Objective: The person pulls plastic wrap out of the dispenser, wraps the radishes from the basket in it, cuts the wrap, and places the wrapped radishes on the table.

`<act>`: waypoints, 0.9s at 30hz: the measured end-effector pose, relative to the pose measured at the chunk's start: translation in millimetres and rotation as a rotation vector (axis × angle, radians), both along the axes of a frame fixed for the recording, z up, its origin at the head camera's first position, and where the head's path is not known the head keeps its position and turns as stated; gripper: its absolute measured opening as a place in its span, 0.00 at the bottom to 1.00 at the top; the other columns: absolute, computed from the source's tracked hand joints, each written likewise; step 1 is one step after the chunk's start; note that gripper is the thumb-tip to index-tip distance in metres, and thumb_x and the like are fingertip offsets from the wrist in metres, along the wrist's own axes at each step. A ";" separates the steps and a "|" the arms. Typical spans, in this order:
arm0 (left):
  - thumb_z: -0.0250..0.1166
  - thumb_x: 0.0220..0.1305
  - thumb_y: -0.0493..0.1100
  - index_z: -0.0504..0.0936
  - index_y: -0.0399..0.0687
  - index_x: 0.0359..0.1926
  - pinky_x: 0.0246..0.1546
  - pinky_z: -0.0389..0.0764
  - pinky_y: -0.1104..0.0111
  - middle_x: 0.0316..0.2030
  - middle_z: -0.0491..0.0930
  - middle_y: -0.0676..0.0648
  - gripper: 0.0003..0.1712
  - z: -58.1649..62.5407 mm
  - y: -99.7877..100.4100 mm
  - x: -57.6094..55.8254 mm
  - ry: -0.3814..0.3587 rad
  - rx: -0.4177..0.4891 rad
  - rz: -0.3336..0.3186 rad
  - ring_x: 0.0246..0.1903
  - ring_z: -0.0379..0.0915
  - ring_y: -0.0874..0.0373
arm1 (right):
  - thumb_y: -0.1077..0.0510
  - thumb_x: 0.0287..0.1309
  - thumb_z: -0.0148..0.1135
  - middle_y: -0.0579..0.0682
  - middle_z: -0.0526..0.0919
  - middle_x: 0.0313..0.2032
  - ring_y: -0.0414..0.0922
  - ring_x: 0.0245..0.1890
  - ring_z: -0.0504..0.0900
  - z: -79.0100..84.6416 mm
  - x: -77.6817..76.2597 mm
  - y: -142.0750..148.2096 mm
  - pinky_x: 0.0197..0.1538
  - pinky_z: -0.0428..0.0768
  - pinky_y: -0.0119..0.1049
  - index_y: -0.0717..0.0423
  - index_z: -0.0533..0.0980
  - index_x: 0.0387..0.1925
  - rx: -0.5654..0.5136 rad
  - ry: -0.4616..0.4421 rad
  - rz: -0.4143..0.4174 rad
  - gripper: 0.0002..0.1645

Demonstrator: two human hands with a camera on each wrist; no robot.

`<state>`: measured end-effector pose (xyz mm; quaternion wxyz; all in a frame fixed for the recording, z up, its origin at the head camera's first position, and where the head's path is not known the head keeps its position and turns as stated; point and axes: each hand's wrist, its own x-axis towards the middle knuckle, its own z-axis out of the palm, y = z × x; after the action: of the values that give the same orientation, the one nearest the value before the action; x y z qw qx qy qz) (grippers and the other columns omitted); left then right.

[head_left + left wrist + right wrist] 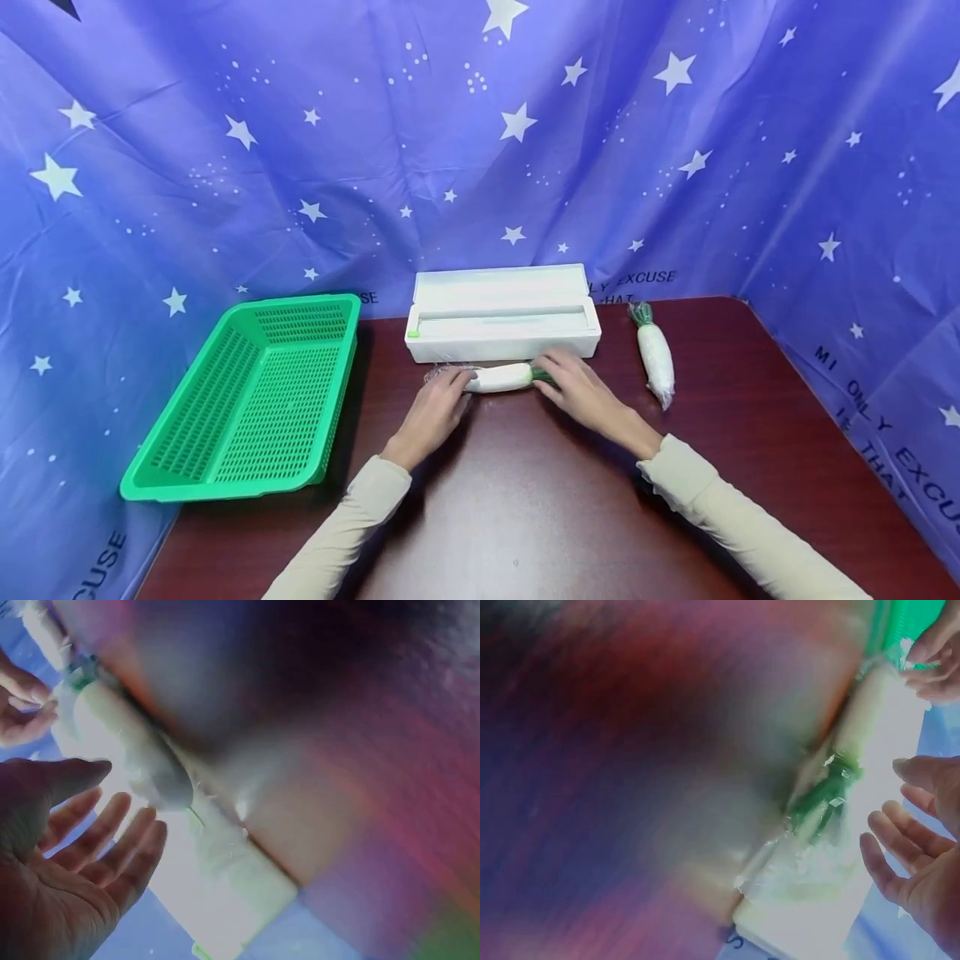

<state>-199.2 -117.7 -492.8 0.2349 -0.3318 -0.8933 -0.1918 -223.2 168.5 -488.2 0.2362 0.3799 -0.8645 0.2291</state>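
Observation:
A white radish (pixel 502 378) with a green top lies crosswise on the table, loosely wrapped in clear plastic film (pixel 802 881). My left hand (pixel 437 408) is at its root end, beside the crumpled film there. In the left wrist view that hand (pixel 82 855) has its fingers apart and slightly bent, with nothing gripped. At the leafy end is my right hand (pixel 581 392). Its fingers (pixel 900 832) are relaxed and spread beside the green leaves (pixel 829 795) in the right wrist view. Just behind the radish stands a white film dispenser box (pixel 502 346), its lid raised.
A second radish (pixel 657 358), wrapped in film, lies on the right of the dark red table (pixel 510 517). On the left stands a green plastic basket (pixel 330 400) with slotted sides. Blue star-patterned cloth (pixel 450 125) hangs behind and on both sides.

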 end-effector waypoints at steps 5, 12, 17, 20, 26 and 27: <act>0.76 0.58 0.30 0.80 0.38 0.57 0.54 0.82 0.53 0.52 0.81 0.40 0.26 -8.0 8.1 -9.0 0.001 -0.035 0.028 0.51 0.82 0.43 | 0.64 0.58 0.76 0.58 0.83 0.45 0.56 0.47 0.83 -8.8 -6.5 -7.8 0.54 0.81 0.53 0.65 0.80 0.50 0.105 -0.017 -0.023 0.19; 0.78 0.55 0.30 0.78 0.38 0.60 0.55 0.81 0.47 0.56 0.78 0.36 0.32 -11.6 9.6 -21.3 -0.038 -0.087 0.063 0.56 0.77 0.39 | 0.61 0.57 0.78 0.62 0.83 0.50 0.58 0.51 0.83 -11.5 -11.6 -11.3 0.57 0.81 0.54 0.68 0.77 0.58 0.148 -0.068 -0.039 0.30; 0.81 0.52 0.31 0.76 0.38 0.60 0.54 0.80 0.49 0.58 0.77 0.36 0.35 -12.6 9.2 -29.8 -0.038 -0.112 0.071 0.55 0.76 0.40 | 0.56 0.54 0.80 0.61 0.83 0.49 0.58 0.50 0.83 -12.5 -17.5 -16.8 0.55 0.81 0.54 0.67 0.78 0.54 0.150 -0.054 -0.052 0.31; 0.81 0.51 0.30 0.75 0.37 0.60 0.58 0.78 0.50 0.58 0.77 0.36 0.36 -11.6 10.7 -33.2 -0.039 -0.112 0.061 0.55 0.76 0.40 | 0.53 0.51 0.82 0.59 0.82 0.46 0.56 0.46 0.83 -13.4 -21.2 -21.0 0.52 0.81 0.54 0.65 0.78 0.49 0.157 -0.028 -0.068 0.29; 0.81 0.54 0.34 0.75 0.38 0.57 0.56 0.79 0.53 0.55 0.77 0.38 0.32 -9.6 16.3 -36.7 -0.024 -0.149 0.075 0.55 0.76 0.43 | 0.50 0.49 0.82 0.57 0.79 0.41 0.56 0.42 0.81 -16.3 -25.0 -27.6 0.48 0.80 0.53 0.63 0.76 0.41 0.165 0.020 -0.094 0.28; 0.81 0.54 0.35 0.75 0.38 0.57 0.55 0.80 0.54 0.54 0.78 0.39 0.32 -9.6 17.2 -37.1 -0.014 -0.156 0.080 0.54 0.77 0.44 | 0.50 0.49 0.82 0.57 0.79 0.41 0.56 0.41 0.80 -16.7 -25.3 -28.2 0.48 0.80 0.53 0.64 0.76 0.40 0.171 0.027 -0.099 0.28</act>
<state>-236.3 -100.5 -502.4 0.2093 -0.3118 -0.9197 -0.1143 -248.5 140.3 -504.9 0.2259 0.3583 -0.8954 0.1373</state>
